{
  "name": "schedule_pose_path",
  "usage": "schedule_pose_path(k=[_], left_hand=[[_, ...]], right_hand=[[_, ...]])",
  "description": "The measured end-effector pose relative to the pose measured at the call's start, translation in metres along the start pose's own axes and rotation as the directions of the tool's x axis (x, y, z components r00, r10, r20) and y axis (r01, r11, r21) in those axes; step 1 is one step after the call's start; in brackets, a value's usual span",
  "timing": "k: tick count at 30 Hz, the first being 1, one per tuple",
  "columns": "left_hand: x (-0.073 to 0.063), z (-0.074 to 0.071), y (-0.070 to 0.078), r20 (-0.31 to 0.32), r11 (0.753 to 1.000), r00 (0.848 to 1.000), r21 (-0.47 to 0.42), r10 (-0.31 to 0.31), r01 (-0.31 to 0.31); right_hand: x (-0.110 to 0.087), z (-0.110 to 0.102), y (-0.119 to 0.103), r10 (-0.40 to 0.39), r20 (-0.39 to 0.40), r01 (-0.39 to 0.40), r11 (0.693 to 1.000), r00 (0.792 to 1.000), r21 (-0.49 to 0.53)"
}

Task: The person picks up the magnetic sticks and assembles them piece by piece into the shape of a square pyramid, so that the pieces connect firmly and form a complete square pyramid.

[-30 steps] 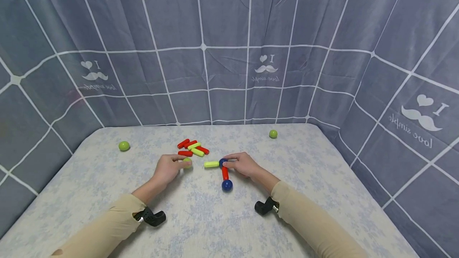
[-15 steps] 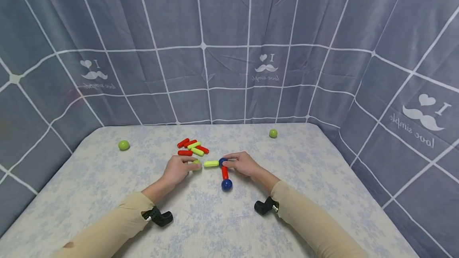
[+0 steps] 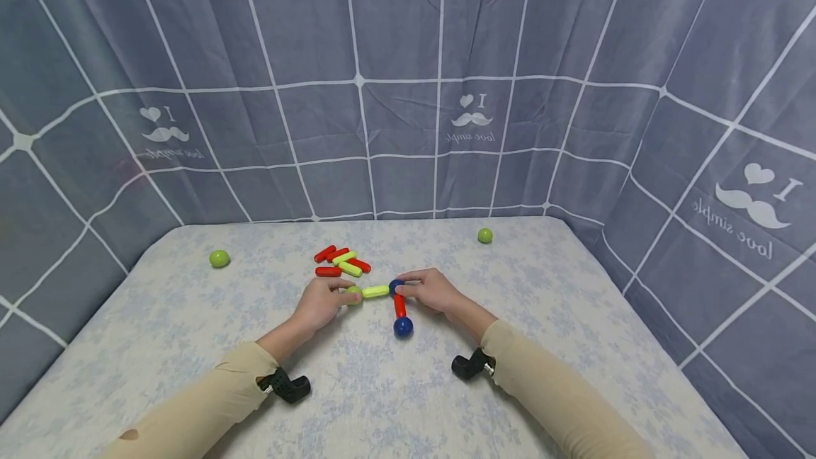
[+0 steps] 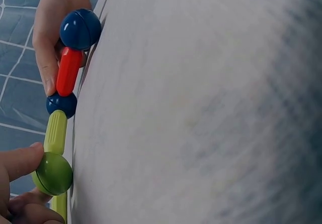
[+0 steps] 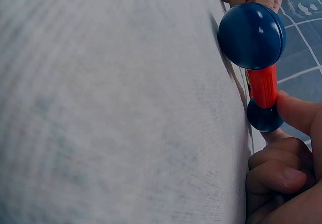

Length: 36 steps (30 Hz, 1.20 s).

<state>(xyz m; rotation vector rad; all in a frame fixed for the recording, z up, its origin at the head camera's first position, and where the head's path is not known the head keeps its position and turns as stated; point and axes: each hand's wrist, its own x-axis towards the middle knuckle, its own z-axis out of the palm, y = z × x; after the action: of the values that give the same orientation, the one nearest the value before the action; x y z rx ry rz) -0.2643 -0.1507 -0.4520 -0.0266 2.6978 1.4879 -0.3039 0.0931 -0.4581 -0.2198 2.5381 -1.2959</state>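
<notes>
My left hand (image 3: 321, 304) pinches a green ball (image 4: 53, 174) between thumb and fingers, right at the left end of a yellow-green rod (image 3: 375, 291). That rod's other end meets a blue ball (image 4: 61, 104), which my right hand (image 3: 433, 292) pinches between thumb and fingers. From this ball a red rod (image 3: 399, 306) runs toward me to a second blue ball (image 3: 403, 327). Rods and balls form an L lying on the table. In the right wrist view the nearer blue ball (image 5: 252, 35) stands large in front of the red rod (image 5: 263, 86).
A small pile of red rods (image 3: 328, 272) and yellow-green rods (image 3: 350, 269) lies just beyond my left hand. One loose green ball (image 3: 219, 258) is at the far left of the table (image 3: 357, 402), another green ball (image 3: 485, 236) at the back right. A grey curtain (image 3: 408, 119) encloses the back and sides.
My left hand has moved right with the green ball, closing the gap to the yellow-green rod's end. That rod now tilts slightly. My right hand keeps its hold on the blue ball.
</notes>
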Motion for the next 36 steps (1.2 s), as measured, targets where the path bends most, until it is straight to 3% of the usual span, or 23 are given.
schedule_pose_path(k=[3,7,11,16,19,22,28,36], left_hand=[[-0.001,-0.001,0.001,0.0,1.0,1.0,0.007,0.003,-0.003],[-0.006,-0.002,0.004,-0.06,0.999,0.998,0.041,0.02,-0.018],[-0.015,0.002,0.015,-0.089,0.995,0.994,0.083,0.061,-0.054],[-0.029,0.016,0.033,0.043,0.97,0.991,0.203,0.129,-0.135],[-0.036,0.026,0.042,0.133,0.935,0.978,0.299,0.158,-0.192],[-0.04,0.036,0.051,0.184,0.894,0.964,0.373,0.191,-0.248],[-0.044,0.049,0.06,0.218,0.848,0.953,0.444,0.212,-0.29],[-0.047,0.051,0.058,0.223,0.849,0.954,0.446,0.2,-0.282]], right_hand=[[0.0,0.001,0.001,0.001,0.005,-0.001,1.0,1.0,0.007],[0.0,0.002,0.001,0.016,0.015,-0.017,1.0,1.0,0.021],[-0.001,0.001,0.0,0.014,0.014,-0.015,1.0,1.0,0.025],[-0.001,-0.003,-0.002,0.004,0.011,-0.005,1.0,1.0,0.029],[-0.001,-0.004,-0.001,-0.003,0.016,0.003,0.999,1.0,0.032],[-0.002,-0.006,0.0,-0.015,0.023,0.014,0.999,1.0,0.049],[-0.003,-0.005,0.0,-0.017,0.03,0.015,0.998,0.999,0.063],[-0.006,-0.005,-0.001,-0.008,0.027,0.006,0.998,1.0,0.059]])
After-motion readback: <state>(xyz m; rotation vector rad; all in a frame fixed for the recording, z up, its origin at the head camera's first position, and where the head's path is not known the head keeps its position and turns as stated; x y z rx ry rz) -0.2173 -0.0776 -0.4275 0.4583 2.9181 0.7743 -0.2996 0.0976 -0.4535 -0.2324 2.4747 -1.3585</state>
